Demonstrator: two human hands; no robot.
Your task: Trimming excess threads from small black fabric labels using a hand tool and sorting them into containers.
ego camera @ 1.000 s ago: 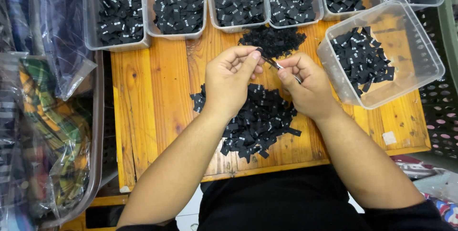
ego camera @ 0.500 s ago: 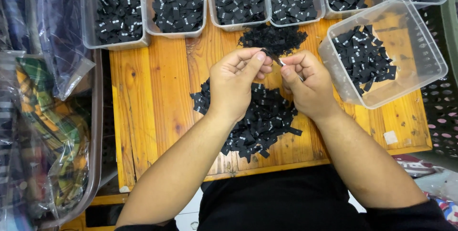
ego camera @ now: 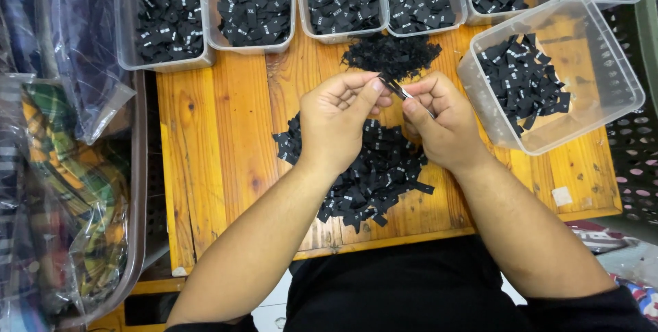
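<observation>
My left hand (ego camera: pixel 339 121) and my right hand (ego camera: pixel 444 123) meet above the middle of a wooden table (ego camera: pixel 233 161). Together they pinch a small black fabric label (ego camera: pixel 396 88) between thumbs and fingertips. Under the hands lies a heap of black labels with small white marks (ego camera: pixel 373 181). A second, smaller heap of black labels (ego camera: pixel 392 53) sits just beyond the fingertips.
Several clear plastic tubs of black labels (ego camera: pixel 253 4) line the far edge. One more clear tub (ego camera: pixel 548 75) stands tilted at the right, partly filled. Bagged plaid cloth (ego camera: pixel 62 181) fills a bin at the left. A perforated crate (ego camera: pixel 637 140) is at the right.
The hands have stayed together over the heap. The label between the fingers has shifted slightly as the fingers worked it.
</observation>
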